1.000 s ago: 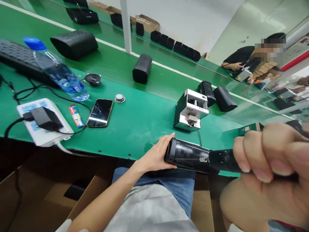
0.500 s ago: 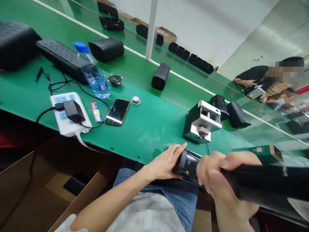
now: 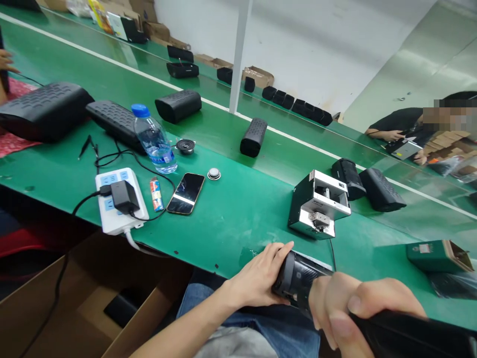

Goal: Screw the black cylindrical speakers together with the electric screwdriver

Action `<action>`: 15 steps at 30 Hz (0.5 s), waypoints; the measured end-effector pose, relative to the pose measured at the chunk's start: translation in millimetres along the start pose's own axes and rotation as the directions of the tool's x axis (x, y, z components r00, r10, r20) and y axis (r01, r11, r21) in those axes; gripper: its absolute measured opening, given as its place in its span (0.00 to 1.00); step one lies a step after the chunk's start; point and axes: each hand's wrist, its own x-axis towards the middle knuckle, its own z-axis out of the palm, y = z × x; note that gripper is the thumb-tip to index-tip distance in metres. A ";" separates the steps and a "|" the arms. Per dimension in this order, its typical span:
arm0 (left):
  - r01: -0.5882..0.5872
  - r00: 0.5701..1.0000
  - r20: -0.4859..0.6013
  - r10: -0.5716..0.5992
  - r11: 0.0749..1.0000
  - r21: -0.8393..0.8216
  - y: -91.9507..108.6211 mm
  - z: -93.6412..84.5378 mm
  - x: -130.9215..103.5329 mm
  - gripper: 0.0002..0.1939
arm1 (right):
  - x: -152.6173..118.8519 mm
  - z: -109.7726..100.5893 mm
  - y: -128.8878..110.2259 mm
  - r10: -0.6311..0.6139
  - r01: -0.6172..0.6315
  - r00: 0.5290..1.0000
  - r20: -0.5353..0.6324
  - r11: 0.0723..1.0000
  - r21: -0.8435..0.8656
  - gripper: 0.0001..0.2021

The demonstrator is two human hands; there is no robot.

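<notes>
My left hand (image 3: 263, 276) is closed around the near end of a black speaker housing (image 3: 303, 273) with a fine mesh side, held at the table's front edge. My right hand (image 3: 357, 308) grips a long black handheld tool (image 3: 413, 335) at the lower right, its fingers near the housing. The tool's exact kind and its tip are hidden by the hand. Past the hands stands a silver and black metal device (image 3: 318, 204) on the green table (image 3: 231, 223).
Left of the hands lie a phone (image 3: 185, 194), a lighter-sized packet (image 3: 156, 195), a power strip (image 3: 121, 201), a water bottle (image 3: 154, 141) and a loose speaker driver (image 3: 185, 145). Several black speakers (image 3: 179, 105) stand farther back. A cardboard box (image 3: 85, 298) is below the edge; another person (image 3: 402, 127) sits at right.
The view has tilted up, so the table and things on it appear lower. My right hand and the tool have shifted down in view; both hands keep their hold.
</notes>
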 end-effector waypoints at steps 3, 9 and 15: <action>-0.002 1.000 -0.025 0.001 0.999 -0.037 -0.9 -0.7 -0.9 0.78 | 1.1 0.7 -1.0 0.049 -0.050 0.998 -0.030 0.998 -0.025 0.09; 0.059 0.998 -0.019 -0.059 0.998 -0.022 -1.7 -3.3 -3.7 0.85 | 40.3 -46.3 -36.7 -0.016 0.023 0.996 -0.091 0.996 0.083 0.08; 0.084 0.996 -0.003 -0.084 0.996 -0.041 1.5 -7.2 -3.5 0.85 | 102.2 -104.8 -24.9 -0.357 0.262 0.794 -0.492 0.931 -0.253 0.14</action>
